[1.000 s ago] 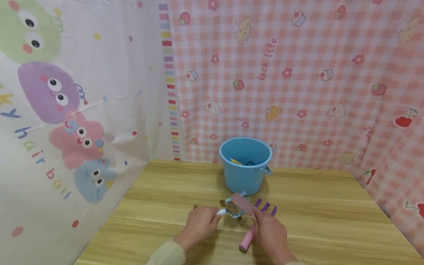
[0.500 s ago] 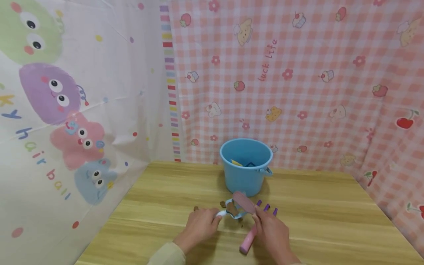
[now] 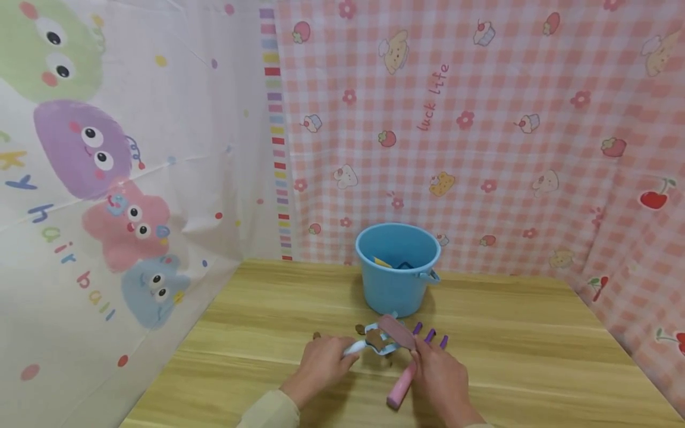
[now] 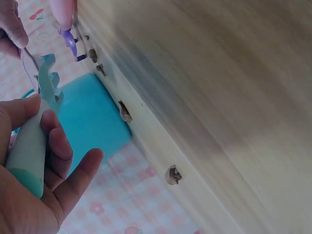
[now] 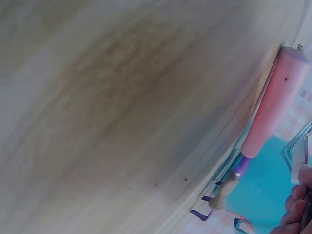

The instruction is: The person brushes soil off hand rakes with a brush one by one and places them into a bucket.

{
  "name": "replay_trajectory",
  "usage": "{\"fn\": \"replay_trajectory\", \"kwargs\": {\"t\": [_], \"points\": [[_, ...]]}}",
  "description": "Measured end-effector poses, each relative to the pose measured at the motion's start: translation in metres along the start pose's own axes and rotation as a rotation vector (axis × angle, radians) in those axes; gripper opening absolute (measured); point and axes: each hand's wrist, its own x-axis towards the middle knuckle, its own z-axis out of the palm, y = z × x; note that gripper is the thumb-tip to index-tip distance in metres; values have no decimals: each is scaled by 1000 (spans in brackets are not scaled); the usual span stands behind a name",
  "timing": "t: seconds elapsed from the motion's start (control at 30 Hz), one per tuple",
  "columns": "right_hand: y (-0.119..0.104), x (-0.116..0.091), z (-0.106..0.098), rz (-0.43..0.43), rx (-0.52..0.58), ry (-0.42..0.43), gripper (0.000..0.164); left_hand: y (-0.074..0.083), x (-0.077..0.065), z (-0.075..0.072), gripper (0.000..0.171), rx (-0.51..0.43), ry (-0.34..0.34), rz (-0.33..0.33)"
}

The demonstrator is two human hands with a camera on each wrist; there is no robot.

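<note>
My left hand [image 3: 326, 364] grips the white handle of a small light-blue toy rake [image 3: 354, 348], whose handle ends in teal in the left wrist view. Brown clay-like dirt [image 3: 376, 339] clings between its prongs. My right hand [image 3: 441, 373] pinches a flat, dull-pink scraper-like strip [image 3: 397, 331], laid slantwise across the right side of the rake's head. Beneath the right hand, a second toy rake with a pink handle [image 3: 401, 386] and purple prongs [image 3: 430, 335] lies on the table, partly hidden by that hand.
Just behind the hands stands a blue bucket [image 3: 396, 292] with a yellow piece and a dark blue piece inside. Brown crumbs [image 4: 125, 112] are scattered on the wooden table [image 3: 514, 333]. A pink checked cloth [image 3: 460, 154] hangs behind, and a white printed cloth [image 3: 203, 178] at left.
The pink strip has shifted slightly right and down across the blue rake's head, exposing more of the brown dirt. Both hands keep their hold; the bucket and purple rake stay put.
</note>
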Motion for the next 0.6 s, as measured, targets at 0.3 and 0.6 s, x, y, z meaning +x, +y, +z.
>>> {"fn": "replay_trajectory", "kwargs": {"t": [0.3,0.6], "points": [[-8,5,-5,-14,52,-31,31,0,0,-3,9,10,-6,-6],[-11,6,-4,-11,13,-32,21,1,0,-4,17,50,33,9]]}}
